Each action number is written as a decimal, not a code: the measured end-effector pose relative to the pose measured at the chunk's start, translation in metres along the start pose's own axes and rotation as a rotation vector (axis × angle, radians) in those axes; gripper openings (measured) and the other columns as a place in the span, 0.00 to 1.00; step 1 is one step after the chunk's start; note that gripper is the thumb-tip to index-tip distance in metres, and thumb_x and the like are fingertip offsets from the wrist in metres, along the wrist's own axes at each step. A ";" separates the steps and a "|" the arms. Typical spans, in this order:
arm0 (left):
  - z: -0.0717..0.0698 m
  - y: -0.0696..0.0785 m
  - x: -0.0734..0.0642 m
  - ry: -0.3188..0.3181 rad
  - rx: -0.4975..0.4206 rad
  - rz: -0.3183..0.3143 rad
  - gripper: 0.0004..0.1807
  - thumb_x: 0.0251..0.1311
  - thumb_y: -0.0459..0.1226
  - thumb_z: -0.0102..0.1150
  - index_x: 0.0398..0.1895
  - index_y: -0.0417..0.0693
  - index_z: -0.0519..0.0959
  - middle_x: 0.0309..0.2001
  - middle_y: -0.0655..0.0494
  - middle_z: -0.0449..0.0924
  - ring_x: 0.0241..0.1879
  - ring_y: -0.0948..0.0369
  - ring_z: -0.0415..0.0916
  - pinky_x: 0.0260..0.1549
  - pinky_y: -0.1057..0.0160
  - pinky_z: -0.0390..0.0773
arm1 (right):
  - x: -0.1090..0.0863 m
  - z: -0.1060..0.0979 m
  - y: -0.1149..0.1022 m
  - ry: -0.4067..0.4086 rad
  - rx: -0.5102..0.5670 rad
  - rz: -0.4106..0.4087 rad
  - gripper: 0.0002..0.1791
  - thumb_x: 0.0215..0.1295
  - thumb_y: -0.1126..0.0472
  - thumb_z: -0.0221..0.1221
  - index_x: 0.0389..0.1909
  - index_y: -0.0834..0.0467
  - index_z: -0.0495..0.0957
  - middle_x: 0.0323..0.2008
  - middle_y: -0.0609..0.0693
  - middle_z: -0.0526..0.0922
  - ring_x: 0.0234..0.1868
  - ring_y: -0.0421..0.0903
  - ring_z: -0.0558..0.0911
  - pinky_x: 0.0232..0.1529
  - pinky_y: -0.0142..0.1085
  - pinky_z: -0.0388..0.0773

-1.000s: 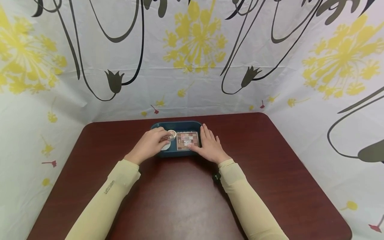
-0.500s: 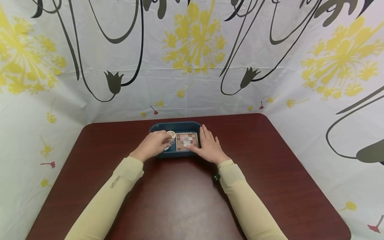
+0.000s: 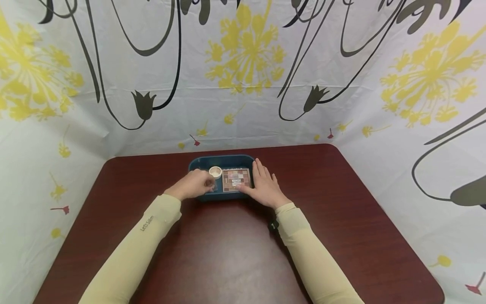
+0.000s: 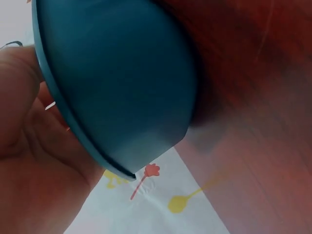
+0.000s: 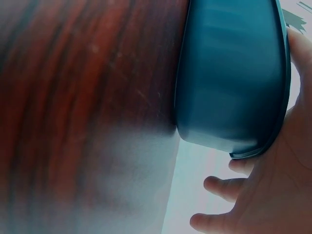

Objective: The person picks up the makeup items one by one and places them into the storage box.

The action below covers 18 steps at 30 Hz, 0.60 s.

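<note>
My left hand (image 3: 191, 184) reaches over the left end of a blue tray (image 3: 222, 196), its fingers curled down inside. They pinch a small see-through thing (image 3: 213, 187), mostly hidden by the fingers; I cannot tell its kind. Just beyond the fingertips stands a round white-rimmed jar (image 3: 215, 172). To its right lies a flat square makeup palette (image 3: 231, 177) with several coloured pans. My right hand (image 3: 265, 185) rests along the tray's right end, fingers straight, thumb reaching over the palette. In the right wrist view, the palm (image 5: 278, 190) lies close against the tray's rim (image 5: 286, 73).
The tray sits near the back edge of a dark red-brown table (image 3: 228, 253). A white cloth (image 3: 243, 118) with yellow flowers and dark stems hangs behind and at both sides. A small dark object (image 3: 273, 225) shows beside the right sleeve.
My left hand has moved lower in the tray with the see-through thing, from beside the white-rimmed jar toward the near wall, uncovering the jar. The right hand stays in place.
</note>
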<state>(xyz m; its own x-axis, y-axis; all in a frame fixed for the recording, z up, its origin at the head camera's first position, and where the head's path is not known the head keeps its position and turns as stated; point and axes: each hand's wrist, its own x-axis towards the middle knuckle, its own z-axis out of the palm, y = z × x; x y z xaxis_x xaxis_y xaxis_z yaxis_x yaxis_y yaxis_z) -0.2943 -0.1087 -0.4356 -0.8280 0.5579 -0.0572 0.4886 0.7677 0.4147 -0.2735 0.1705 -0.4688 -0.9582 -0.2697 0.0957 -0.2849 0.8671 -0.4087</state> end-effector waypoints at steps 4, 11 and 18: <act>-0.003 -0.002 0.003 -0.049 0.006 -0.005 0.09 0.62 0.34 0.69 0.44 0.49 0.88 0.37 0.58 0.85 0.35 0.60 0.78 0.41 0.59 0.82 | 0.001 0.000 0.000 -0.006 -0.007 0.001 0.63 0.61 0.22 0.51 0.81 0.58 0.38 0.81 0.52 0.36 0.80 0.55 0.44 0.70 0.66 0.45; -0.004 -0.004 0.005 -0.091 -0.007 -0.013 0.10 0.61 0.32 0.68 0.46 0.48 0.88 0.40 0.55 0.84 0.38 0.58 0.78 0.44 0.57 0.82 | 0.002 0.001 0.001 -0.001 -0.010 0.000 0.63 0.61 0.22 0.52 0.81 0.58 0.38 0.81 0.53 0.36 0.79 0.56 0.46 0.70 0.66 0.45; -0.006 -0.003 0.006 -0.108 -0.025 0.011 0.09 0.60 0.29 0.67 0.41 0.50 0.88 0.36 0.58 0.83 0.36 0.60 0.77 0.41 0.58 0.81 | 0.001 0.002 0.001 0.009 -0.010 -0.004 0.62 0.61 0.23 0.53 0.81 0.58 0.39 0.81 0.53 0.37 0.79 0.57 0.47 0.70 0.66 0.46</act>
<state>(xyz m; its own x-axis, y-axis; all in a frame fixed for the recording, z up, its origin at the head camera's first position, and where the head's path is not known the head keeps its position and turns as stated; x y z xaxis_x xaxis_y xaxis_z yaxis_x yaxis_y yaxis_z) -0.3028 -0.1096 -0.4320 -0.7874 0.5980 -0.1497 0.4893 0.7540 0.4382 -0.2747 0.1706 -0.4709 -0.9571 -0.2698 0.1058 -0.2894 0.8700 -0.3992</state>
